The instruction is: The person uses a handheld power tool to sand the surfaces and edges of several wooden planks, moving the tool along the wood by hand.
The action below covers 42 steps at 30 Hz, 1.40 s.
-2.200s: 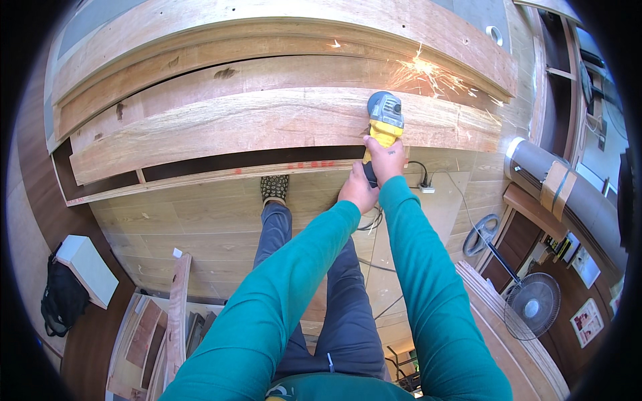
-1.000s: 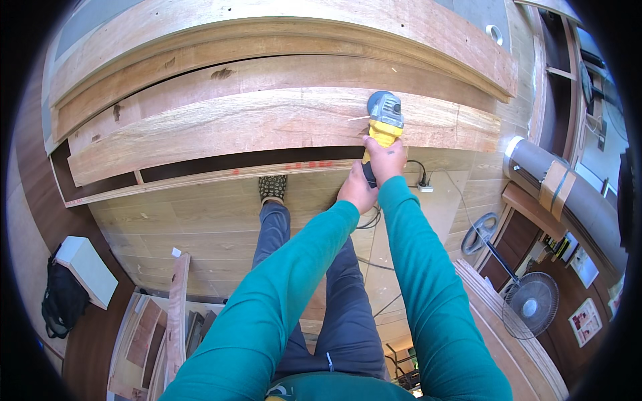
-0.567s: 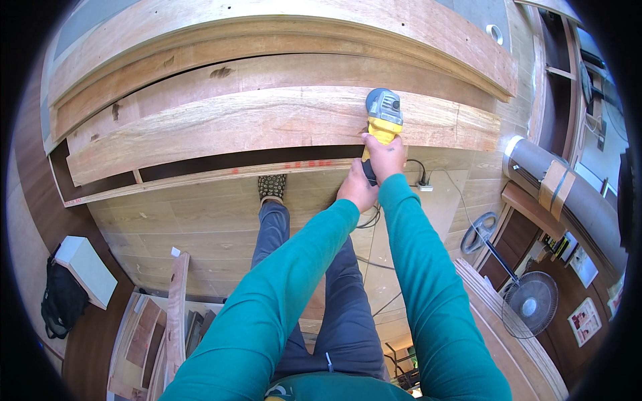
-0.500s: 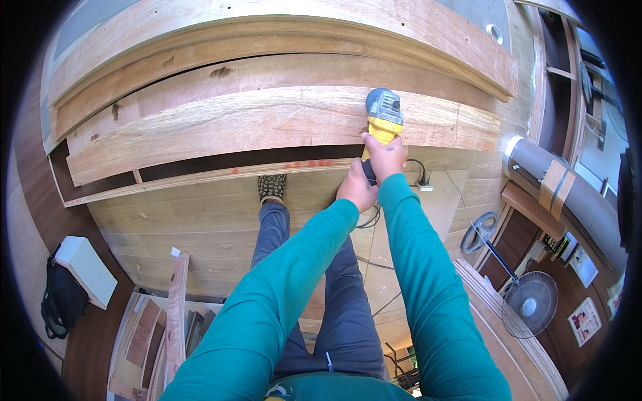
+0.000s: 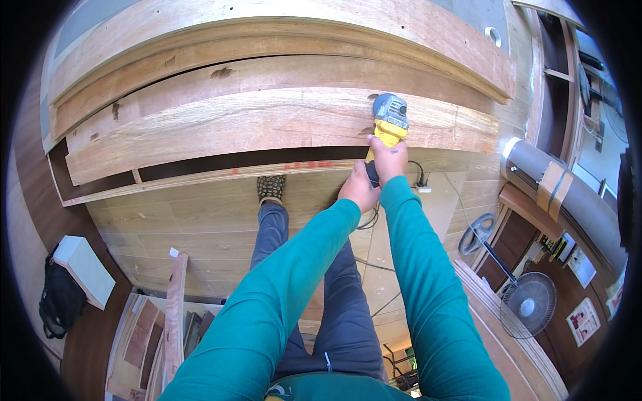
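Note:
A yellow and grey angle grinder point(image 5: 390, 124) with a round disc at its head rests against a long pale wooden plank point(image 5: 267, 121), toward the plank's right part. My right hand point(image 5: 390, 159) is wrapped round the grinder's yellow body. Lower down, my left hand point(image 5: 360, 188) grips its dark rear handle. Dark knots mark the wood beside the tool. The plank lies over an open-sided wooden frame point(image 5: 221, 172) with red marks along its edge. A black power cord point(image 5: 420, 172) loops below my hands; the disc's underside is hidden.
Behind the plank are more stacked long boards point(image 5: 281, 45). A roll of tape point(image 5: 493, 36) lies at the far right. On the right stand a large grey roll point(image 5: 575, 207) and a fan point(image 5: 528, 306). A black backpack point(image 5: 61, 301) and white box point(image 5: 85, 271) sit left.
The grinder and both hands have shifted slightly right and a little toward me along the plank. Dark knots left of the tool now show more fully.

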Each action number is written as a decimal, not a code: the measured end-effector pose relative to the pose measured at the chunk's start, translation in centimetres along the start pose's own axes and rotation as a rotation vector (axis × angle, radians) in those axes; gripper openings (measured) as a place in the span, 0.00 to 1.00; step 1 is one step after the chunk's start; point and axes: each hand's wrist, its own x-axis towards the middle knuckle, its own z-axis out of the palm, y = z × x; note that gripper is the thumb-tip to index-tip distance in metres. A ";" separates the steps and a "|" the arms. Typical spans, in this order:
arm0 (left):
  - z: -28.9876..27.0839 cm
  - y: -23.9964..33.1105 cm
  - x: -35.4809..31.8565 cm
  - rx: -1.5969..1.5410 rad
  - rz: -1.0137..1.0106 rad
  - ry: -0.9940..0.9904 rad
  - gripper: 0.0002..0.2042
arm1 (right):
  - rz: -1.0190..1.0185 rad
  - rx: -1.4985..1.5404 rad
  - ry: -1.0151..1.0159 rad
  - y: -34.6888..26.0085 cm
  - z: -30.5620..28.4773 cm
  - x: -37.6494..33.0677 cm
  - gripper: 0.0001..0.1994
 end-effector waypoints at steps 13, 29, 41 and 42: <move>0.1 -0.1 -0.5 -0.031 -0.038 0.023 0.34 | 0.003 -0.073 -0.040 0.0 0.2 -0.2 0.28; -0.2 -0.3 0.1 -0.039 -0.030 0.019 0.37 | -0.026 -0.012 -0.048 -0.8 0.7 -0.2 0.27; 0.9 0.3 -0.2 -0.021 -0.046 0.032 0.33 | 0.010 -0.036 -0.032 -0.1 -0.8 0.2 0.33; 0.9 0.2 -0.2 -0.023 -0.046 0.041 0.33 | 0.000 -0.074 -0.046 -0.4 -0.7 0.0 0.33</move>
